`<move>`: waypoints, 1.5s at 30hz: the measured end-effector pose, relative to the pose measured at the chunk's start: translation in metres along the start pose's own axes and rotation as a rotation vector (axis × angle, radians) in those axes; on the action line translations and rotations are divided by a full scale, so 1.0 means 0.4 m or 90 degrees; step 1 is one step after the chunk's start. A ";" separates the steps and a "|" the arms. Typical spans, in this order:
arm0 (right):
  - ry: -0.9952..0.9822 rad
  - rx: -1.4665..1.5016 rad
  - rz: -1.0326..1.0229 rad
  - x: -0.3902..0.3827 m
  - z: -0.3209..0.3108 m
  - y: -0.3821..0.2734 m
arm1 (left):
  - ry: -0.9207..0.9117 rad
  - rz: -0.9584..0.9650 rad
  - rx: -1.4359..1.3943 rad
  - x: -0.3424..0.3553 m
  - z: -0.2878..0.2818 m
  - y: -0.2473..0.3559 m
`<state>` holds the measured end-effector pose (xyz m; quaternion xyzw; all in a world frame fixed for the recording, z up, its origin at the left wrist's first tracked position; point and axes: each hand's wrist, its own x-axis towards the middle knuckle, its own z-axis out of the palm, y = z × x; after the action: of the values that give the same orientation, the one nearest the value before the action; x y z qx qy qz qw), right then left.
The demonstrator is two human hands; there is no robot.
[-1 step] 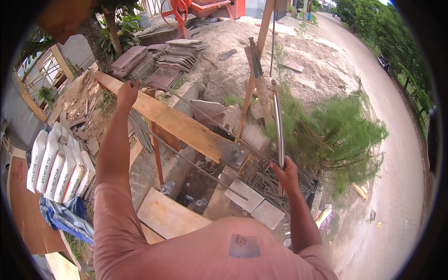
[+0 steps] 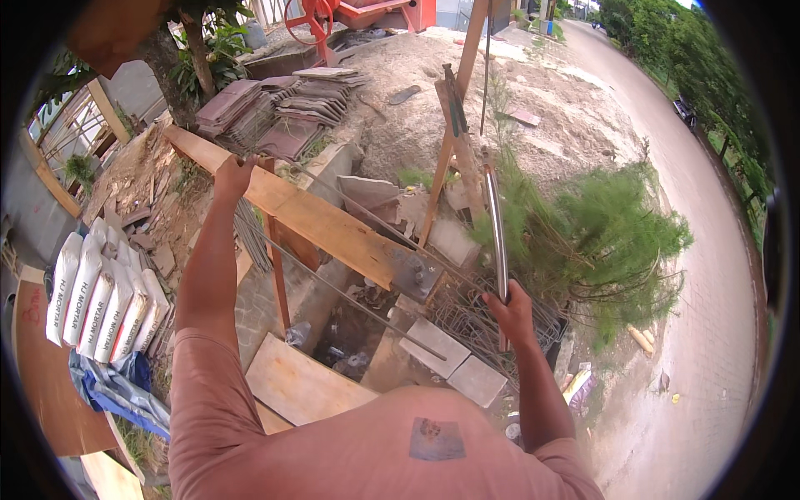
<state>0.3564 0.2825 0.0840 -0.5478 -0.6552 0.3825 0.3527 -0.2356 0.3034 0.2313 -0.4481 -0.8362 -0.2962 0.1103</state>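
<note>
My left hand [image 2: 235, 177] is closed at the edge of a long wooden plank [image 2: 321, 223], toward its far left end. What its fingers hold is hidden; thin steel rods [image 2: 360, 302] run out from near it along both sides of the plank. At the plank's near right end sits a dark metal plate with upright pins [image 2: 410, 273]. Farther right, my right hand [image 2: 510, 315] is wrapped round the lower part of a shiny metal pipe [image 2: 497, 225], which stands nearly upright in the view, beside the plate.
Bent steel rods [image 2: 533, 321] lie below the pipe, near grey blocks [image 2: 436, 348]. A green bush [image 2: 604, 242] and a road [image 2: 708, 292] are right. White sacks [image 2: 104, 296] are stacked left. Roof tiles [image 2: 292, 137], a sand mound [image 2: 392, 71] and a red mixer [image 2: 367, 12] lie beyond.
My left hand has shifted slightly right and down along the plank, and the near rod has slid a little the same way. My right hand and the pipe stay almost in place.
</note>
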 end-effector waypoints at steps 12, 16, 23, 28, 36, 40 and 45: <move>-0.043 -0.131 0.146 -0.069 -0.044 0.082 | -0.132 -0.018 -0.097 -0.254 0.483 -0.076; -0.063 -0.141 0.149 -0.071 -0.043 0.192 | -0.170 0.033 0.007 -0.316 0.465 -0.019; -0.093 -0.133 0.154 -0.007 0.063 0.118 | -0.292 0.042 0.177 -0.254 0.500 -0.006; -0.065 -0.189 0.107 0.059 0.175 0.031 | -0.346 -0.050 0.215 -0.122 0.533 -0.043; -0.057 -0.118 0.165 0.048 0.130 0.018 | -0.347 -0.038 0.259 -0.116 0.556 -0.027; -0.059 -0.190 0.167 0.006 0.001 0.045 | -0.343 -0.047 0.292 -0.124 0.557 -0.050; -0.034 -0.407 0.049 0.024 -0.191 0.136 | -0.315 -0.038 0.326 -0.131 0.549 -0.050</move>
<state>0.4466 0.3066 0.0712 -0.6450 -0.7299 0.1844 0.1310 -0.2039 0.3895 0.0240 -0.4397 -0.8974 0.0377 0.0045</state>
